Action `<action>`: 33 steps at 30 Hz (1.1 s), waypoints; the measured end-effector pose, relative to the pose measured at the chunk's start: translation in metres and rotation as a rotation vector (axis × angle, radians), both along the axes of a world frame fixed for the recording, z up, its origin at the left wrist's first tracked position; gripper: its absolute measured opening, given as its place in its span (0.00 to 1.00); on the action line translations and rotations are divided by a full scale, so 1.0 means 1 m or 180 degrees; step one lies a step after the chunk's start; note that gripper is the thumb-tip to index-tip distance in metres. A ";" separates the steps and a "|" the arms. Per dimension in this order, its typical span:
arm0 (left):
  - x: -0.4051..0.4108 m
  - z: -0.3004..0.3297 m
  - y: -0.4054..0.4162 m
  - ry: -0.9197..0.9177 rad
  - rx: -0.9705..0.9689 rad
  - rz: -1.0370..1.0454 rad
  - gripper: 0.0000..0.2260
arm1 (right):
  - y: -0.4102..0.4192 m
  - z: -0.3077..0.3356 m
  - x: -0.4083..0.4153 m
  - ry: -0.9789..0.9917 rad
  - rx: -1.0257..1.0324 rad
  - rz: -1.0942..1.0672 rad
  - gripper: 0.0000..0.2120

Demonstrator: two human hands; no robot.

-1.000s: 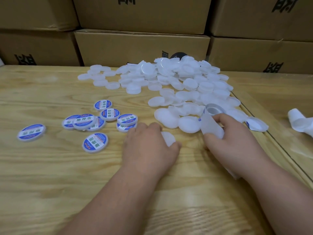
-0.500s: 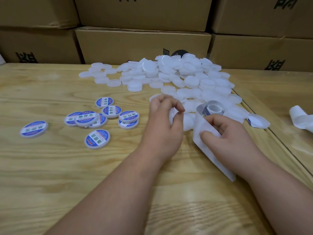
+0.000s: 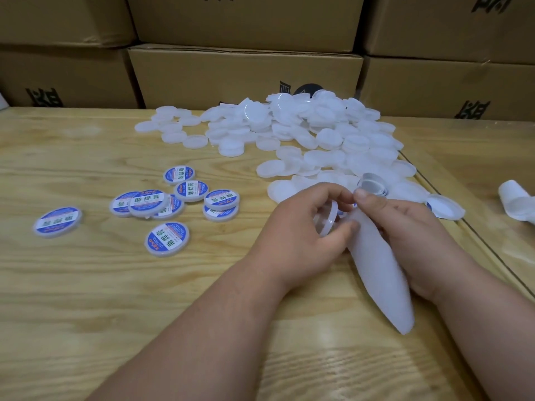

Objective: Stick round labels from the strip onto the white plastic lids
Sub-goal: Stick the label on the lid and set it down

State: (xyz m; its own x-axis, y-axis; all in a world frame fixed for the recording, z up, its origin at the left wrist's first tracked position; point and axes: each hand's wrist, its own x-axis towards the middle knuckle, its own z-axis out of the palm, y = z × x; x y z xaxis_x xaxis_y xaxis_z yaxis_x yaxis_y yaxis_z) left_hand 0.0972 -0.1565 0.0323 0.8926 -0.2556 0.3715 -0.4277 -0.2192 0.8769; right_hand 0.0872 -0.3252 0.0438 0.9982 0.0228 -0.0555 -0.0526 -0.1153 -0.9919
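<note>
My left hand (image 3: 301,227) grips a white plastic lid (image 3: 328,219) by its rim, tilted on edge above the table. My right hand (image 3: 405,227) holds the white label strip (image 3: 376,270), whose backing hangs down toward me while its rolled end (image 3: 372,183) curls up behind my thumb. The lid and the strip meet between my two hands. A large pile of bare white lids (image 3: 304,131) lies behind them. Several lids with blue round labels (image 3: 168,238) lie to the left.
The wooden table (image 3: 86,299) has a seam along its right side. A curl of used backing paper (image 3: 518,202) lies at the far right, another scrap (image 3: 445,206) near the pile. Cardboard boxes (image 3: 246,73) are stacked along the back.
My left hand took a lid from the table, lifted it and brought it to the strip. My right hand raised the strip slightly and moved its thumb to the lid.
</note>
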 end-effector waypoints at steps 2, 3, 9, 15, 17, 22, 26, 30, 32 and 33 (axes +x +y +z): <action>0.000 -0.001 0.000 0.0005 0.0035 0.0029 0.08 | -0.001 0.001 0.001 0.0025 0.0119 0.0060 0.27; 0.000 0.000 -0.001 0.0018 0.0044 0.0056 0.08 | 0.000 0.002 0.000 0.0045 0.0203 0.0074 0.21; 0.004 -0.001 -0.002 0.0171 -0.0236 0.0157 0.08 | 0.002 0.000 0.000 -0.0089 -0.0025 -0.0068 0.05; 0.007 -0.005 -0.002 0.0362 -0.0171 0.0209 0.09 | 0.004 -0.001 -0.002 -0.0181 -0.0152 0.0015 0.07; 0.007 -0.006 -0.002 0.0338 -0.0122 0.0233 0.08 | 0.004 -0.004 -0.001 -0.0277 -0.0157 -0.0021 0.10; 0.006 -0.006 -0.002 0.0369 -0.0116 0.0281 0.08 | 0.006 -0.006 0.000 -0.0430 -0.0331 -0.0082 0.08; 0.008 -0.007 -0.002 0.0379 -0.0189 0.0353 0.08 | 0.009 -0.007 -0.001 -0.0503 -0.0523 -0.0099 0.12; 0.009 -0.007 -0.002 0.0362 -0.0216 0.0368 0.07 | 0.009 -0.005 -0.003 -0.0595 -0.0694 -0.0091 0.18; 0.008 -0.006 -0.002 0.0328 -0.0228 0.0409 0.07 | 0.008 -0.006 -0.002 -0.0578 -0.0759 -0.0044 0.16; 0.008 -0.006 -0.002 0.0301 -0.0241 0.0451 0.06 | 0.008 -0.006 -0.002 -0.0566 -0.0770 -0.0036 0.14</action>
State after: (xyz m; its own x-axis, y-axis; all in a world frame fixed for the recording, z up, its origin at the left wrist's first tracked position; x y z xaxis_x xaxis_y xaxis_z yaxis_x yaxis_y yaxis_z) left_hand 0.1055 -0.1586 0.0259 0.9495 -0.0995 0.2975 -0.3120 -0.2032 0.9281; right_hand 0.0854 -0.3169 0.0382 0.9929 0.0191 0.1176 0.1168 -0.3497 -0.9295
